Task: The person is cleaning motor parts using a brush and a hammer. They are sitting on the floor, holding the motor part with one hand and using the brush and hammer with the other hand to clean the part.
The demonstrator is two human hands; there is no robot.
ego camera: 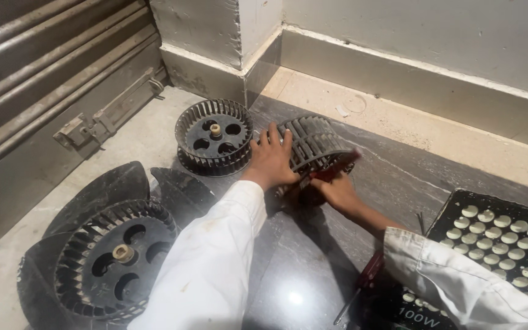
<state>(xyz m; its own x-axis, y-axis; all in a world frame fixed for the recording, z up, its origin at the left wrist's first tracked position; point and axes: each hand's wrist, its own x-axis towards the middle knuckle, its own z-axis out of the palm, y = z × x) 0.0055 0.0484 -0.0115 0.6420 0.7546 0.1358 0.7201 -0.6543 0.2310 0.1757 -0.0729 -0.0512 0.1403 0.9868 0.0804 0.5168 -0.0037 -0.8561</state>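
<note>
1. The floor is dark, shiny stone. It goes pale and dusty on the left.
2. A metal shutter fills the top left. A latch sits low on it.
3. A pale wall runs along the top, with a ledge at its foot.
4. A black lamp panel with rows of pale round dots lies at the bottom right.
5. A black fan blade lies flat at the bottom left. A round fan wheel sits on top of it.
6. Another wheel lies flat near the wall corner, just left of the hands.
7. A third wheel, the held wheel, is tipped on its side on the dark floor in the middle. Its thin slats show.
8. The left hand lies on the held wheel with fingers spread and pressed on it. It holds the wheel steady. The sleeve is white.
9. The right hand is curled tight around a red handle. The tool rests against the held wheel. It is blurred, so I cannot tell what kind of tool it is.
10. A screwdriver with a dark red grip lies on the floor near the lamp panel.
</note>
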